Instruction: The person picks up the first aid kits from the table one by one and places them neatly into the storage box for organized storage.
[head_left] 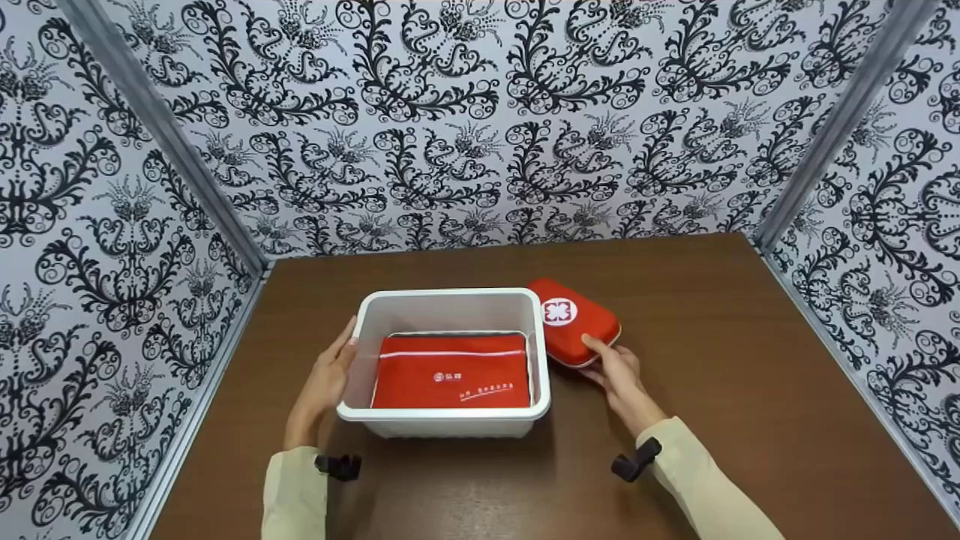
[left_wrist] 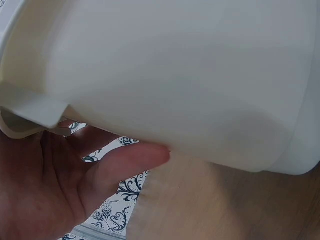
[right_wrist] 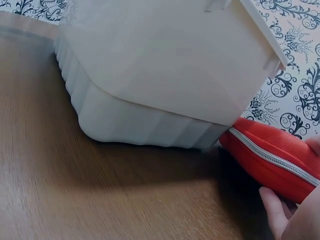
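A white plastic bin (head_left: 450, 425) stands on the table, its open top facing up. Inside lies a flat red item (head_left: 450, 375) with a white stripe and white lettering. My left hand (head_left: 328, 379) is at the bin's left side, fingers against the outer wall below the rim; in the left wrist view the thumb (left_wrist: 135, 162) stretches along that wall. A red zippered case (head_left: 581, 319) with a white round clover emblem is beside the bin's right side. My right hand (head_left: 619, 375) pinches its near right corner, thumb on top and fingers underneath. The case's zipper (right_wrist: 272, 157) looks closed.
The brown wooden table (head_left: 675, 292) spreads around the bin. Patterned black-and-white walls (head_left: 480, 150) enclose the table at the back and on both sides, with grey metal posts (head_left: 817, 127) at the corners. Each wrist wears a black strap mount (head_left: 636, 459).
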